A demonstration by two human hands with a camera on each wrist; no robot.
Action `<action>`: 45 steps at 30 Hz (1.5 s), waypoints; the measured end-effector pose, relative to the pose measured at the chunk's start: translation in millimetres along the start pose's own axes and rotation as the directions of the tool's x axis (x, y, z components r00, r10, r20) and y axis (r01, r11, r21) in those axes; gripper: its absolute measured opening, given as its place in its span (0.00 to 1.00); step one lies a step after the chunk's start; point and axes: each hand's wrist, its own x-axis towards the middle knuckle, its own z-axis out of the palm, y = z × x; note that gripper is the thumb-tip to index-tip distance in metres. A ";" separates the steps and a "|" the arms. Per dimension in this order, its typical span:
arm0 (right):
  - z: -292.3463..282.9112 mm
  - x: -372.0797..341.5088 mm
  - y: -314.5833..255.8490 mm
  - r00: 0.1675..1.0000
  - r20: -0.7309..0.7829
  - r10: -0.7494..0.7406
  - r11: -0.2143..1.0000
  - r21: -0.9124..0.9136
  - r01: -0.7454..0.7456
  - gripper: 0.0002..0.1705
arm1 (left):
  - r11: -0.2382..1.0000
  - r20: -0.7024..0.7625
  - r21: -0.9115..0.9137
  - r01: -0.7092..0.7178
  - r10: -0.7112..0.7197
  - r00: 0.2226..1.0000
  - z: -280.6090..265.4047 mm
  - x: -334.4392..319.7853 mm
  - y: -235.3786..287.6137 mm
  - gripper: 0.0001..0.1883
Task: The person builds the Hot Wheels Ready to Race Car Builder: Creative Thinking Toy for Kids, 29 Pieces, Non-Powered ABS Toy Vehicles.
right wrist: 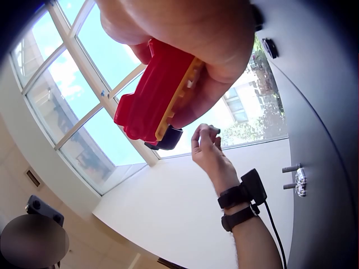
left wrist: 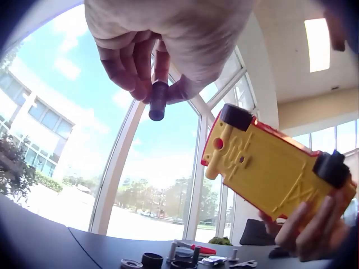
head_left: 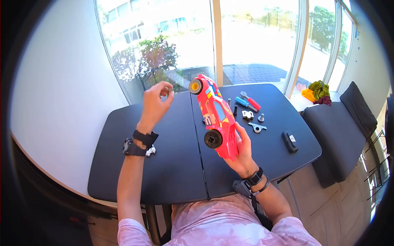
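My right hand (head_left: pixel 242 153) grips one end of a red toy car (head_left: pixel 221 112), holding it up over the table on its side. In the head view its side shows a wheel with a yellow hub (head_left: pixel 195 86) and an all-black wheel (head_left: pixel 213 139). The left wrist view shows the yellow underside (left wrist: pixel 263 168), with a bare yellow stub (left wrist: pixel 212 171) at one corner. Left of the car, my left hand (head_left: pixel 156 100) is raised, apart from it. Its fingertips pinch a short dark cylinder (left wrist: pixel 158 102), which points downward in the left wrist view.
On the black table (head_left: pixel 168 176) lie a blue-handled tool (head_left: pixel 246 104), a red-handled tool (head_left: pixel 253 103), a white part (head_left: pixel 247 115), a grey bracket (head_left: pixel 257 127) and a black case (head_left: pixel 289 142). Dark rings (left wrist: pixel 152 260) lie nearby. Silver parts (right wrist: pixel 300 180) lie at the left. Windows stand behind.
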 end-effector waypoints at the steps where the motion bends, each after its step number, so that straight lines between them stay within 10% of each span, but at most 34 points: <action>1: 0.5 -0.6 0.2 1.000 -0.001 0.001 1.000 -0.002 -0.001 0.36 | 0.988 -0.063 -0.157 0.011 -0.021 0.998 -6.2 0.6 14.7 0.09; 6: 0.6 0.2 0.9 1.000 0.011 -0.004 1.000 -0.014 0.004 0.37 | 0.782 -0.146 -0.623 -0.030 -0.078 0.986 -20.7 -0.7 67.0 0.12; 27: -0.2 -0.4 2.2 0.999 0.038 0.010 1.000 -0.010 -0.009 0.37 | 0.957 -0.178 -0.217 -0.194 0.157 0.971 0.7 -7.9 79.9 0.13; 45: 9.2 -1.1 3.8 1.000 -0.029 0.006 1.000 -0.016 -0.006 0.35 | 0.886 -0.272 -0.399 -0.238 0.134 0.953 2.6 -11.6 90.7 0.23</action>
